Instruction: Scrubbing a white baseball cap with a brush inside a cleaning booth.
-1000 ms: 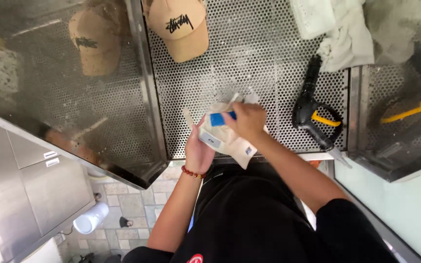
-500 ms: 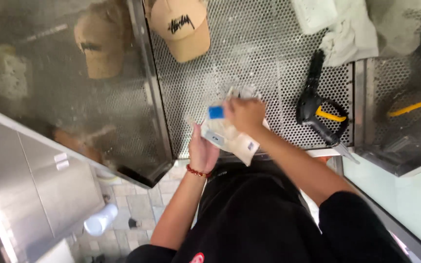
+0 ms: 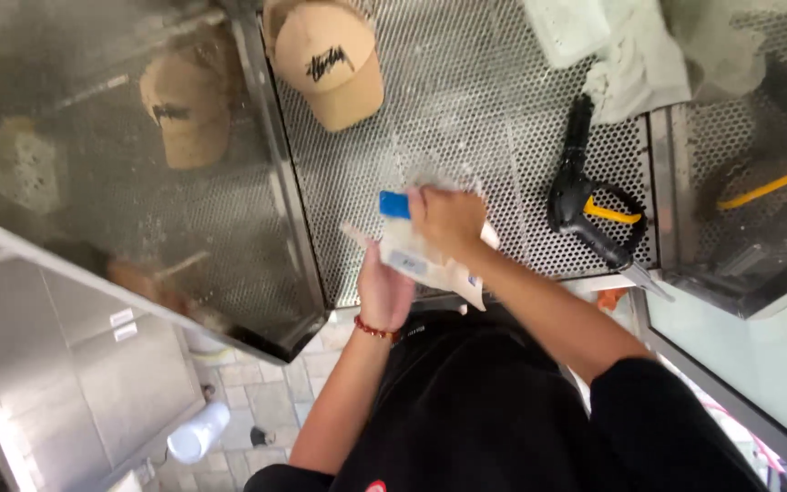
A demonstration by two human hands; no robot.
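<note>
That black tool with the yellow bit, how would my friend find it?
Look at the perforated metal work surface. Right of the person's hands lies a black pistol-shaped tool with a yellow trigger, just below crumpled white cloths. Unlike the tan cap, it is dark and long.

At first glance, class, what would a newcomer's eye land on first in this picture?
Both hands meet at the centre: the left hand underneath and the right hand on top of a white packet with a blue corner. Behind them, a tan cap lies on the perforated metal surface. A black spray gun with a yellow trigger lies to the right.
</note>
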